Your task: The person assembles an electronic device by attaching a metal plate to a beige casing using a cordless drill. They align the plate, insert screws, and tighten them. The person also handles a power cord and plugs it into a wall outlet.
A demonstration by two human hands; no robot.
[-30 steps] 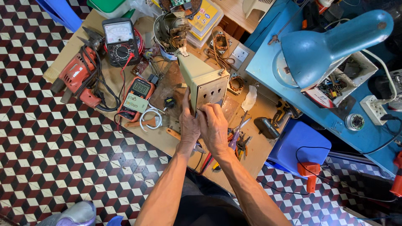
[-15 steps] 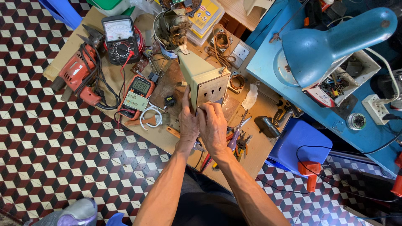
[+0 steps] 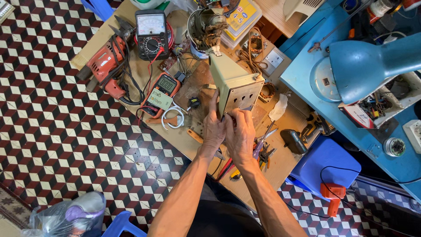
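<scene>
Nearby, multimeters (image 3: 160, 91) (wires trailing) crowd the beige metal box (image 3: 234, 83).

Fingers (image 3: 237, 115) partly behind beige casing (image 3: 234, 85).

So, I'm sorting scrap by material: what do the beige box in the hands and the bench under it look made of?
The beige box looks like painted sheet metal: thin flat panels, crisp folded edges, a face punched with small holes; moulded plastic can't be ruled out. The bench looks like bare wood or board: matte brown, worn and stained.
</scene>
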